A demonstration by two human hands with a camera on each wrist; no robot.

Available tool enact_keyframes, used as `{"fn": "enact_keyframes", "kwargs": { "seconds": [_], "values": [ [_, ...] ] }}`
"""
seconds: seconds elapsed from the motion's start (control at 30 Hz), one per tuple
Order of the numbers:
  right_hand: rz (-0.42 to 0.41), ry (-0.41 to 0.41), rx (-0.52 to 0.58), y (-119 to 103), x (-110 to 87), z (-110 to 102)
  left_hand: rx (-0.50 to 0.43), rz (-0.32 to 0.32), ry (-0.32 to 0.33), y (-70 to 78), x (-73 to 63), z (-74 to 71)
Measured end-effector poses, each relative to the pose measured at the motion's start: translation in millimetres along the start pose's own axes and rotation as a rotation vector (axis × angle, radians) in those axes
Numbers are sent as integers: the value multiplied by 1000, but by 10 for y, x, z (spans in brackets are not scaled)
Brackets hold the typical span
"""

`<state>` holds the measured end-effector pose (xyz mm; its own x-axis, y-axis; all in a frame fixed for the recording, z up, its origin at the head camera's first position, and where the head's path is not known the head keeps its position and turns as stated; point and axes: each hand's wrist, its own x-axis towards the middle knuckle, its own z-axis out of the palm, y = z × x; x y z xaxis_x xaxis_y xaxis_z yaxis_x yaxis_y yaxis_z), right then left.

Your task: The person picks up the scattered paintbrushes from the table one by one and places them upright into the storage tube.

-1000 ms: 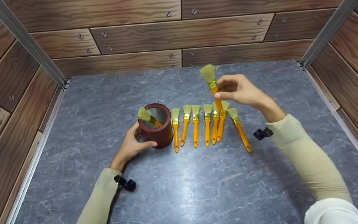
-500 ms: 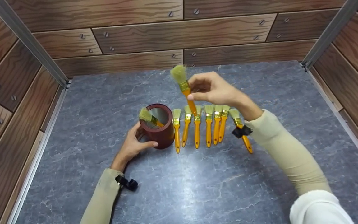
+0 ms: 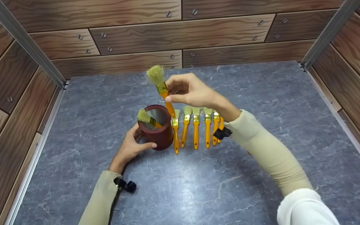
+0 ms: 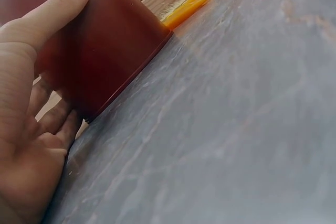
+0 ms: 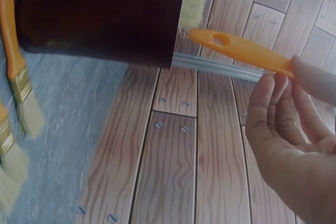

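Note:
A dark red canister stands on the grey marbled table. My left hand grips its side, thumb in front and fingers behind; in the left wrist view the thumb lies across the red wall. One paintbrush leans inside, bristles up over the rim. Above the canister's right edge, my right hand pinches another paintbrush, bristles up, its handle tip pointing down. In the right wrist view, that orange handle is just off the canister's mouth, between thumb and fingertips.
Several paintbrushes lie in a row right of the canister, the nearest beside its wall. The right forearm hides part of the row. Wood-patterned walls with metal corner posts enclose the table.
My right hand has carried its paintbrush leftward over the row to the canister's right rim. The left hand and canister have stayed in place.

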<state>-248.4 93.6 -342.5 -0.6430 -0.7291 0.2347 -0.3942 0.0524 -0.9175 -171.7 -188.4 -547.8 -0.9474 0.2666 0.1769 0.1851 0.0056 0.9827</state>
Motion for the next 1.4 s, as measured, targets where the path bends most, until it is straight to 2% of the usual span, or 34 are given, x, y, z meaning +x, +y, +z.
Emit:
{"fn": "enact_keyframes", "kwargs": {
  "seconds": [0.23, 0.8, 1.07, 1.4],
  "values": [
    [-38, -3, 26, 87, 126, 143, -17, 15, 1, -3, -9, -8],
    [9, 34, 20, 431, 203, 254, -19, -2, 10, -7, 9, -1],
    [35, 47, -7, 470, 183, 260, -9, -5, -8, -6, 8, 9],
    [46, 53, -36, 459, 104, 208, -16, 0, 3, 2, 3, 6]
  ]
}}
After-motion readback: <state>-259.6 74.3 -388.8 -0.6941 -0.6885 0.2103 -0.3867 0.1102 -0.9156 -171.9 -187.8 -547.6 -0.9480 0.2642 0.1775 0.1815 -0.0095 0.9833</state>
